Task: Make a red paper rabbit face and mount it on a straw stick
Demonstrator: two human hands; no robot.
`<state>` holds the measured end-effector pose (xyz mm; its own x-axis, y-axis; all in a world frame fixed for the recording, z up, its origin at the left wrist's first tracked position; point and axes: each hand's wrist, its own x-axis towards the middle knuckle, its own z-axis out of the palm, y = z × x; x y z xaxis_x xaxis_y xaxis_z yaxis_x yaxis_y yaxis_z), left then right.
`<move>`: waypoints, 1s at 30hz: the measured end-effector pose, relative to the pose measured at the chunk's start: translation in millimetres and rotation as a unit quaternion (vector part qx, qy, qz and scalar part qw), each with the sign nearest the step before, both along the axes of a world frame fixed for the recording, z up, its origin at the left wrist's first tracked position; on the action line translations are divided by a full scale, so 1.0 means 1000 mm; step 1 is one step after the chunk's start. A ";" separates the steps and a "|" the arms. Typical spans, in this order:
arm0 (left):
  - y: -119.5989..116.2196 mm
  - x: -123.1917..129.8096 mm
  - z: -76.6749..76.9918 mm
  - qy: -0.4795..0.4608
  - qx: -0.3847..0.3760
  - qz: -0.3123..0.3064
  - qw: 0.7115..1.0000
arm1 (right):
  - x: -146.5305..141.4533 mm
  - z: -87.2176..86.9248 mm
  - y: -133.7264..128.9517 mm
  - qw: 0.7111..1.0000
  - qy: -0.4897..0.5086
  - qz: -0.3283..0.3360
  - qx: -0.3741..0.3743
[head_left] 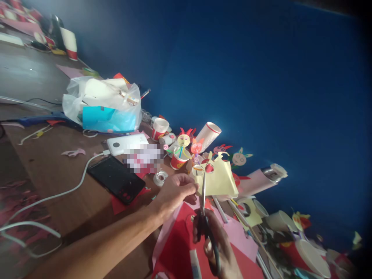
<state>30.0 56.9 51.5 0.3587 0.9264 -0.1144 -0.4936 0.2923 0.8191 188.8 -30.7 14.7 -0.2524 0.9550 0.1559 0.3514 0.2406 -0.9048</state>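
Note:
My left hand (177,190) reaches in from the lower left and pinches the edge of a pale yellow sheet of paper (219,184) with a cut-out hole and ragged top strips. In my right hand (222,242) is a pair of black-handled scissors (203,193), blades pointing up against the paper's left part. Whether the blades are parted cannot be made out. Below the hands lie red paper (177,248) and pink paper (241,232). A glue stick (194,263) rests on the red paper, close to my right hand.
Paper cups (180,158) with paper faces on straws stand behind the hands, beside a tall cup stack (208,135). Leftward are a tape roll (161,178), a black phone (116,178), a white power bank (128,144) with cable, and a plastic bag (135,102). A blue wall (247,77) rises behind.

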 end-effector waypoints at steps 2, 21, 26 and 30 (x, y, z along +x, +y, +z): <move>0.000 0.000 0.000 0.003 0.001 -0.002 1.000 | 0.000 -0.001 0.000 1.000 0.005 -0.002 -0.002; -0.001 -0.002 0.004 0.002 -0.011 -0.001 1.000 | -0.007 -0.001 0.000 0.997 0.055 -0.056 -0.029; 0.000 -0.002 0.003 0.001 -0.010 -0.003 1.000 | -0.011 0.003 -0.002 0.993 0.076 -0.077 -0.054; 0.001 -0.002 0.001 0.000 -0.005 -0.010 1.000 | -0.014 0.007 -0.004 0.988 0.100 -0.082 -0.082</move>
